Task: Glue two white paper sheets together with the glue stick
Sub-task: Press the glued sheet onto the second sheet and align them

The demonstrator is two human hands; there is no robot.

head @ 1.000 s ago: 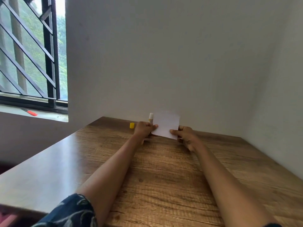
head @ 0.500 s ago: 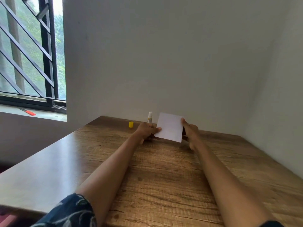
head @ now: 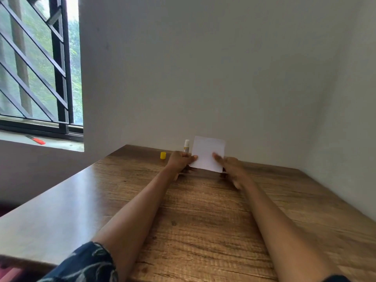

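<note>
A small white paper square (head: 208, 152) is held up, tilted toward me, above the far part of the wooden table (head: 199, 210). My left hand (head: 180, 160) pinches its left edge with thumb on the front. My right hand (head: 231, 167) grips its right lower side, thumb laid on the face. Whether it is one sheet or two pressed together cannot be told. The glue stick (head: 186, 145) stands upright and uncapped just behind my left hand. Its yellow cap (head: 163, 155) rests on the table to the left.
A white wall runs close behind the paper and another wall closes the right side. The table's left edge falls off toward a barred window, with an orange tool (head: 37, 140) on the sill.
The paper has swung from a rightward tilt to nearly square and higher. My right thumb moved from the paper's right edge onto its front face. Left hand stayed put.
</note>
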